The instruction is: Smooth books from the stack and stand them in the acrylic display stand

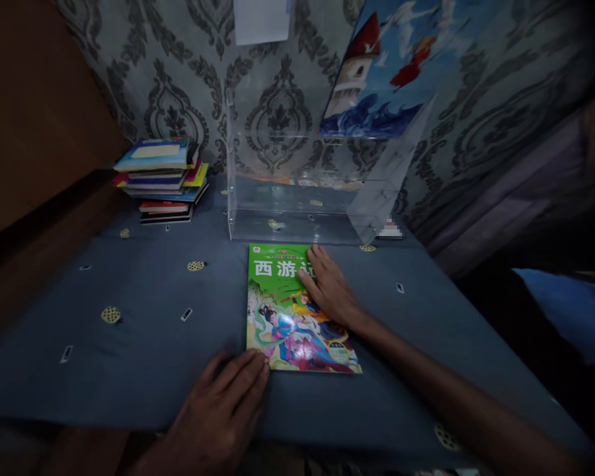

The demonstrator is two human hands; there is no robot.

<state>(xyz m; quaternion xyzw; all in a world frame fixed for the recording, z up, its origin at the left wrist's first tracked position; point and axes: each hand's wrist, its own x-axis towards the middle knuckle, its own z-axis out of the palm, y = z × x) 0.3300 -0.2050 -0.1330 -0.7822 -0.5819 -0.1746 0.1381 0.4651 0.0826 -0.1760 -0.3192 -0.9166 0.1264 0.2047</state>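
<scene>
Lying flat on the bench (129,291), the green picture book (282,317) sits under the open right hand (330,287), palm pressed on its far right part; the open left hand (223,406) touches its near left corner.
</scene>
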